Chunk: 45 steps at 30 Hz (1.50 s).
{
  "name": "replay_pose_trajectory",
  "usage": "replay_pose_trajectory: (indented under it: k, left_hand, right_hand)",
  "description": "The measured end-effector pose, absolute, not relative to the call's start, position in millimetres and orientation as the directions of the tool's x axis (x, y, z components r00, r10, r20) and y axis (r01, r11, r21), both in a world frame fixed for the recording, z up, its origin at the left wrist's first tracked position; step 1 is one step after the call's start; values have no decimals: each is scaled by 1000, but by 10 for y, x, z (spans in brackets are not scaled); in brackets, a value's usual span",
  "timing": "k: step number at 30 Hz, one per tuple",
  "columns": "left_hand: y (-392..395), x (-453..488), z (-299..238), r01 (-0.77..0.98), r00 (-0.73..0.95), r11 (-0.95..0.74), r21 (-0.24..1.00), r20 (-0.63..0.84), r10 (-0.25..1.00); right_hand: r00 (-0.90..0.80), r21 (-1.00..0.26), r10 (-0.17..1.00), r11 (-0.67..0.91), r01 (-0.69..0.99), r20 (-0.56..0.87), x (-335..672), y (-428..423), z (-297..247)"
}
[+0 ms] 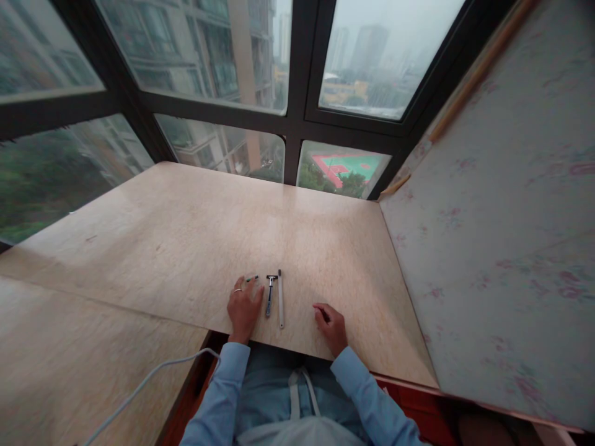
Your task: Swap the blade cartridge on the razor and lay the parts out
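Note:
On the tabletop my left hand (243,311), with a ring on one finger, lies palm down, its fingers apart. Its fingertips reach a small dark piece (251,278), partly covered and too small to name. Just right of this hand lies a razor (269,297), head away from me, with a dark and silver handle. Alongside it is a toothbrush (281,303) with a pale handle and dark bristles at the far end. Farther right, my right hand (331,326) rests on the table with curled fingers, apart from these things, and no object shows in it.
The beige marble-patterned tabletop (223,217) runs to dark-framed windows (292,142). A flower-patterned wall (488,248) bounds the right side. A white cable (149,375) crosses the lower left surface, near a gap by my left forearm.

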<state>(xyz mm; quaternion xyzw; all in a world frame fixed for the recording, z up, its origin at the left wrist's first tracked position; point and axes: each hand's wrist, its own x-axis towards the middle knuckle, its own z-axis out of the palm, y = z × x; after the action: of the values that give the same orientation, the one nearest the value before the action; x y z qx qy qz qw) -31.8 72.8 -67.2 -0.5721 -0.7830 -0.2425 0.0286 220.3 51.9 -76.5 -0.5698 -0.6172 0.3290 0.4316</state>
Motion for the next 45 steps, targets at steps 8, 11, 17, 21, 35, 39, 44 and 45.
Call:
replay_pose_trajectory:
  k: [8,11,17,21,35,39,44,45]
  left_hand:
    - [729,-398,-727,874,-334,166,457,316,888]
    - [714,-416,-721,842,-352,141,520,331,876]
    - [573,-225,-545,799,-397,119,589,369,840]
    - [609,-23,-399,883,-291,180,433,205,935]
    - [539,322,86,-219,-220,228,949,-275,936]
    - [435,652,360,-463,-71,248,851,-314,947]
    - [379,940,481,-564,72,273,779,-283,956]
    - [374,974,480,-586,89,278,761,-281,956]
  right_hand:
    - [14,-904,989,128,407,146,2219,533,-751]
    - [15,-909,990,120,400,138,2220,538,-749]
    - [22,-930,996,70,360,84,2214,544,-760]
    - [16,-946,999,24,324,31,2215,540,-756]
    - [30,-951,995,86,297,100,2193,703,-727]
    - [24,-950,995,90,300,102,2194,714,-727]
    - [24,-959,995,85,272,95,2174,711,-693]
    - [28,-962,995,82,259,92,2168,712,-687]
